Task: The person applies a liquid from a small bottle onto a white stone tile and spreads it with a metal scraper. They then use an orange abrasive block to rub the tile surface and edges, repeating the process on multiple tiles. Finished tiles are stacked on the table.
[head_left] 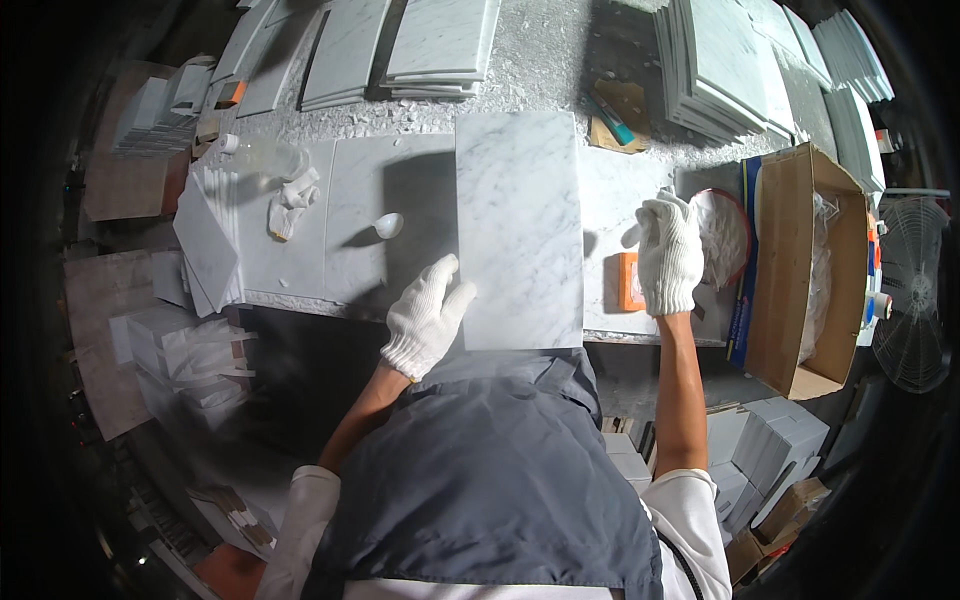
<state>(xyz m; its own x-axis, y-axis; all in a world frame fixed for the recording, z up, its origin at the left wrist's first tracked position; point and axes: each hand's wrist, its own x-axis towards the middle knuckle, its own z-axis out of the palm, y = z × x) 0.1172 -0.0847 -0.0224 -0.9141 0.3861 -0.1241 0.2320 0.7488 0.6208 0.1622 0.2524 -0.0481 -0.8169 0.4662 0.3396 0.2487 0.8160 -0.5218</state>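
A grey-veined white marble tile (520, 220) lies lengthwise in front of me, its near end against my dark apron (490, 470). My left hand (430, 318), in a white knit glove, rests at the tile's left edge with its fingers stretched out and the thumb apart. To the right, my gloved right hand (669, 255) is closed beside a round red-rimmed bowl (725, 235) of white material. Whatever its fingers hold, if anything, is hidden. Partly under that hand sits a small orange-framed block (630, 282). Left of the tile lies a white spoon-like scoop (388, 226).
An open cardboard box (800, 270) stands on the right, near a fan (912, 290). Stacks of marble tiles (440, 45) line the far side, with another stack (715, 70) at far right. A crumpled glove (293, 203) and a clear bottle (265, 158) lie left.
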